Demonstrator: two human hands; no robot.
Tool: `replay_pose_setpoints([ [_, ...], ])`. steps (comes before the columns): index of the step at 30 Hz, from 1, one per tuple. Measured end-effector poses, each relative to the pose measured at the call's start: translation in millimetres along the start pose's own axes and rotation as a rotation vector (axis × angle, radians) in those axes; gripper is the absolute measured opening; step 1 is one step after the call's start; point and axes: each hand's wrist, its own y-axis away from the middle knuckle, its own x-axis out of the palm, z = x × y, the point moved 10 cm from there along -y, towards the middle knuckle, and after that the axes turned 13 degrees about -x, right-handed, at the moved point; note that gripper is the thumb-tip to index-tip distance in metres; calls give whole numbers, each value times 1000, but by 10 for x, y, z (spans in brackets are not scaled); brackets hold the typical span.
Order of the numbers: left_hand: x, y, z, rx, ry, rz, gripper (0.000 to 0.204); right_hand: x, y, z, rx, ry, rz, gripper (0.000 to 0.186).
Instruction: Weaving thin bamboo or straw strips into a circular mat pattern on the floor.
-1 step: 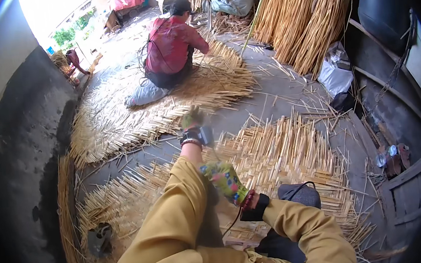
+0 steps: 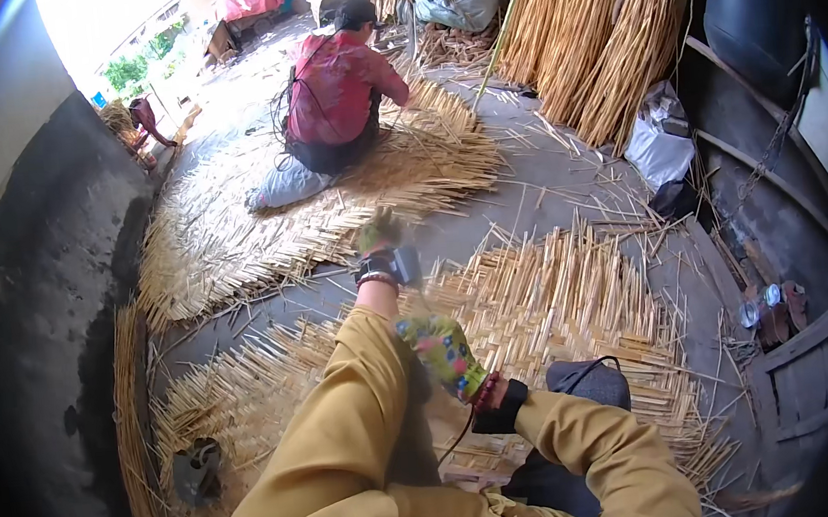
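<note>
My left hand [image 2: 378,232] reaches forward over the far edge of the near woven straw mat [image 2: 555,295]. It wears a green glove, with a bracelet and a dark device strapped at the wrist; its fingers are smeared and partly hidden. Behind it and lower, my right hand [image 2: 442,354], in a flowered green glove with a dark wristband, is held above the same mat. Its fingers look curled closed, and whatever they hold is hidden. A dark cord hangs below that wrist. Loose straw ends fringe the mat around both hands.
A person [image 2: 336,93] in a red top sits on another straw mat [image 2: 206,247] ahead. Tall straw bundles [image 2: 627,43] lean at the back right beside a dark barrel [image 2: 753,22]. A grey bag [image 2: 197,471] lies at left; a wall [image 2: 56,329] runs along that side.
</note>
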Motion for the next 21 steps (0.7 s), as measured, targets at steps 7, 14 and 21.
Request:
replay_pose_setpoints([
  [7,273,386,465,-194,127,165,45,-78,-104,21,-4,180,44,29],
  [14,267,410,547,-222,159,176,47,68,-7,9,65,-195,37,24],
  [21,155,251,345,-178,169,150,50,-150,-80,38,19,-24,-198,20],
])
